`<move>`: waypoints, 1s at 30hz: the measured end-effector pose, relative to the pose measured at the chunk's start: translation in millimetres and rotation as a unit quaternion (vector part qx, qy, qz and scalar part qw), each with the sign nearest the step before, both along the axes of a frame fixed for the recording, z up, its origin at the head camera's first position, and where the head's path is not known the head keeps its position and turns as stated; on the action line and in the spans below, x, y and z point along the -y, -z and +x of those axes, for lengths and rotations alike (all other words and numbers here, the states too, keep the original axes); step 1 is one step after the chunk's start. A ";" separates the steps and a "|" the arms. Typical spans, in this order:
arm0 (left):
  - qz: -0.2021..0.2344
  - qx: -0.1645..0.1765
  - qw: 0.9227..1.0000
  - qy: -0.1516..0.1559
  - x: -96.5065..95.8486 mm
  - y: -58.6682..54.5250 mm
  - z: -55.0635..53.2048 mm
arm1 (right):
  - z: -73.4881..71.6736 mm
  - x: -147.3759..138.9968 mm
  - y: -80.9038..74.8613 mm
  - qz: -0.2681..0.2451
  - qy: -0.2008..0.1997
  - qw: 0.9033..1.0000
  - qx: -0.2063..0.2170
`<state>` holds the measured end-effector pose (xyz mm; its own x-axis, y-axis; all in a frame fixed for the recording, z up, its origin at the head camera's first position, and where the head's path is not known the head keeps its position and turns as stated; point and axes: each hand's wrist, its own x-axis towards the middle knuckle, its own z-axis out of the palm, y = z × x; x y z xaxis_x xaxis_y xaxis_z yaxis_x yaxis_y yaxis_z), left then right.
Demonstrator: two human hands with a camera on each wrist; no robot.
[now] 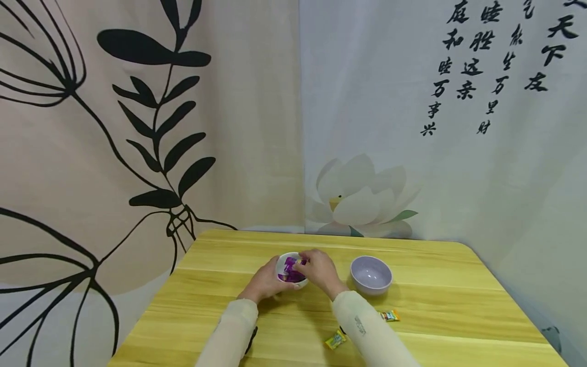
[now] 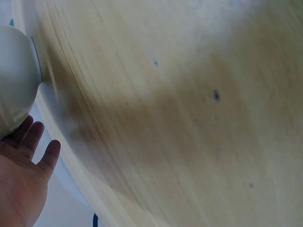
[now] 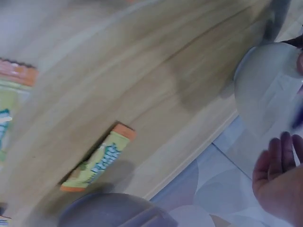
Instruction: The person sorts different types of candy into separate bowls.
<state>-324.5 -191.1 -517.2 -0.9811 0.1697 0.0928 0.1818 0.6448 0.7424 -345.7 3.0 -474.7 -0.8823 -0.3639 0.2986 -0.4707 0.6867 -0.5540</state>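
My left hand (image 1: 268, 279) holds a small white bowl (image 1: 281, 265) tilted over the table, its fingers (image 2: 34, 135) along the outside wall. Purple wrapped candies (image 1: 291, 272) lie inside the bowl. My right hand (image 1: 321, 270) reaches over the bowl's right rim, thumb and fingertips pinching at a small wrapped candy (image 1: 303, 262) that they mostly hide. In the right wrist view the other fingers (image 3: 275, 158) of that hand stand out beside the white bowl (image 3: 265, 90), with a blurred purple wrapper (image 3: 298, 116) close by.
To the right of my hands stands a lavender bowl (image 1: 371, 275), also in the right wrist view. Yellow candy packets with orange ends (image 1: 336, 339) (image 3: 99, 158) lie nearer me, another packet (image 1: 390, 316) by my right forearm. A printed curtain hangs behind the wooden table (image 1: 458, 306).
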 end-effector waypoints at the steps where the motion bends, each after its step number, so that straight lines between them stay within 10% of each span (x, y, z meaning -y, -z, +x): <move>1: 0.000 0.001 1.000 0.000 -1.2 0.1 0.1 | 0.2 -0.4 -0.6 0.002 -0.004 1.000 0.002; 30: -0.012 0.013 0.999 -0.033 -3.1 2.8 -0.8 | -5.7 -91.6 -12.2 -0.031 0.038 0.997 0.053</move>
<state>-325.3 -188.1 -520.1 -0.9923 0.1058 0.0647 0.1194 0.6728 0.7301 -351.4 94.5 -462.6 -0.9344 -0.2793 0.2212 -0.3551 0.6805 -0.6409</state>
